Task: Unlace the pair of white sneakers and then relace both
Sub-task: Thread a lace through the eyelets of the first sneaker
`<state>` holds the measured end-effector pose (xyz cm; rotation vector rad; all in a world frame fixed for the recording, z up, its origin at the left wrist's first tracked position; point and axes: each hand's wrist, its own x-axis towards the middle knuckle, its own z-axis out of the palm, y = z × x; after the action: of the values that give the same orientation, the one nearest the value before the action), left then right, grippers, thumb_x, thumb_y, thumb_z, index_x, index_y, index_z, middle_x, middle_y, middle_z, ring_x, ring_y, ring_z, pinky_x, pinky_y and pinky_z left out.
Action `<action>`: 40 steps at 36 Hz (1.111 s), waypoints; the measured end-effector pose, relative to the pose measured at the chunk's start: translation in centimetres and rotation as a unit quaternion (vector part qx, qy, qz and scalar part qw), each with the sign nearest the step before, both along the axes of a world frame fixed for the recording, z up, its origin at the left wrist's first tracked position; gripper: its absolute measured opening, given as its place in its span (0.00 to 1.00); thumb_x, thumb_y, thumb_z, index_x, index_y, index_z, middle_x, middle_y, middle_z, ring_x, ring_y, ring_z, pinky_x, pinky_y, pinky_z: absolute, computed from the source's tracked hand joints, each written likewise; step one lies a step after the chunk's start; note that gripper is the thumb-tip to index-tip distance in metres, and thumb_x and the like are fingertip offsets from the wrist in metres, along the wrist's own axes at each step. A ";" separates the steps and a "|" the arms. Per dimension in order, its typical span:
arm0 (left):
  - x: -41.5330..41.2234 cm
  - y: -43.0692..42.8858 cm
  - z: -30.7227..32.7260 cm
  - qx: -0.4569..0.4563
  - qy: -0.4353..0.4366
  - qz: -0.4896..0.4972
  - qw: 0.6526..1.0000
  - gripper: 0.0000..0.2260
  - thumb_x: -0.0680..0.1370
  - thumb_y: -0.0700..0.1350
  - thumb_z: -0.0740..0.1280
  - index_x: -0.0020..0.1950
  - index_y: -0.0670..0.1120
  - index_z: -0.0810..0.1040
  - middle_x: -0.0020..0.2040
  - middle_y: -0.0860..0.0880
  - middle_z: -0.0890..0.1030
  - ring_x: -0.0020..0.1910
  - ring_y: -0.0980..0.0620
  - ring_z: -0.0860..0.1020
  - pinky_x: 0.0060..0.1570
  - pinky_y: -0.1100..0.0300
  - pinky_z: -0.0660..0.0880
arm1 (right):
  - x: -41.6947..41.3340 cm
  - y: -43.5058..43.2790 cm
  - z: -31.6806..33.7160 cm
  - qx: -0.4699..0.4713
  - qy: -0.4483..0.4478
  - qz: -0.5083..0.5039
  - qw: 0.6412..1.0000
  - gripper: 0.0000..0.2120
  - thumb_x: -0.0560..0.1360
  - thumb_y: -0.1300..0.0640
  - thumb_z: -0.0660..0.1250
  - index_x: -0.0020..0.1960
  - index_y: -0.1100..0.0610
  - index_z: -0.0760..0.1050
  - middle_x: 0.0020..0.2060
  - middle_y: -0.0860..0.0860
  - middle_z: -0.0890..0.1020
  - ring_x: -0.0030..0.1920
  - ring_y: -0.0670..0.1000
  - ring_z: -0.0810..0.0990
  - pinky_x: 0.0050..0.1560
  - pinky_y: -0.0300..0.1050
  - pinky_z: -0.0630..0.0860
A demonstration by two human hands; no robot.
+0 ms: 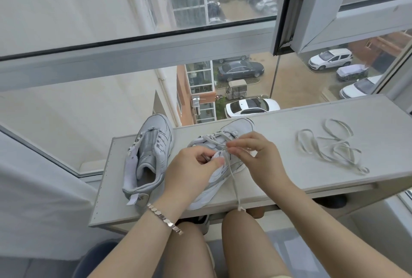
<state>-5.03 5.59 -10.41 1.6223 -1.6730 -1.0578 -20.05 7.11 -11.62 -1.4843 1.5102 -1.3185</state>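
While the left hand (194,167) curls round the half-laced sneaker (242,126) on the tabletop (301,173), the right hand (258,155) pinches its lace (233,179) just beside it. The laceless sneaker (153,150) stands left, and a loose lace (334,147) lies right.

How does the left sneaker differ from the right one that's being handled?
Lacing: the left sneaker has bare eyelets; the right sneaker carries a lace, one end trailing over the table edge. Handling: the left sneaker stands untouched; the left hand holds the right sneaker while the right hand pinches its lace. Both are white and sit on the table.
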 end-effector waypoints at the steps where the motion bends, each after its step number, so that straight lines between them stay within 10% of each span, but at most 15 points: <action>1: 0.0 0.0 0.1 0.003 0.004 -0.003 1.000 0.04 0.68 0.50 0.74 0.35 0.56 0.81 0.34 0.55 0.82 0.38 0.53 0.80 0.47 0.48 0.78 | 0.0 0.0 -0.2 0.006 -0.003 -0.001 1.000 0.14 0.68 0.64 0.73 0.39 0.43 0.79 0.38 0.44 0.77 0.45 0.43 0.75 0.45 0.25 0.67; 16: 0.2 0.0 0.2 -0.001 0.009 -0.008 1.000 0.07 0.68 0.49 0.75 0.35 0.61 0.81 0.33 0.58 0.81 0.37 0.55 0.80 0.47 0.50 0.77 | -0.6 -0.2 -0.4 -0.080 0.220 0.017 0.972 0.04 0.68 0.68 0.73 0.41 0.60 0.84 0.36 0.54 0.80 0.42 0.54 0.74 0.45 0.36 0.67; 29: 0.2 0.1 0.3 -0.005 0.001 -0.010 1.000 0.10 0.68 0.48 0.75 0.30 0.62 0.79 0.35 0.57 0.82 0.39 0.56 0.80 0.49 0.51 0.77 | -0.6 -1.0 -0.5 0.085 -0.026 0.092 0.992 0.14 0.70 0.69 0.69 0.34 0.50 0.78 0.36 0.49 0.76 0.39 0.47 0.72 0.42 0.33 0.69; 40: 0.2 0.2 0.1 -0.008 -0.020 -0.008 1.000 0.07 0.69 0.50 0.74 0.34 0.60 0.79 0.35 0.57 0.82 0.38 0.58 0.80 0.45 0.56 0.77 | -1.1 -1.7 -0.7 0.007 0.107 0.123 0.987 0.06 0.71 0.67 0.70 0.43 0.58 0.83 0.38 0.42 0.76 0.47 0.42 0.73 0.47 0.28 0.68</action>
<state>-4.85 5.77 -10.31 1.6323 -1.7181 -1.0249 -21.18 5.43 -12.28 -1.7859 1.4065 -1.0268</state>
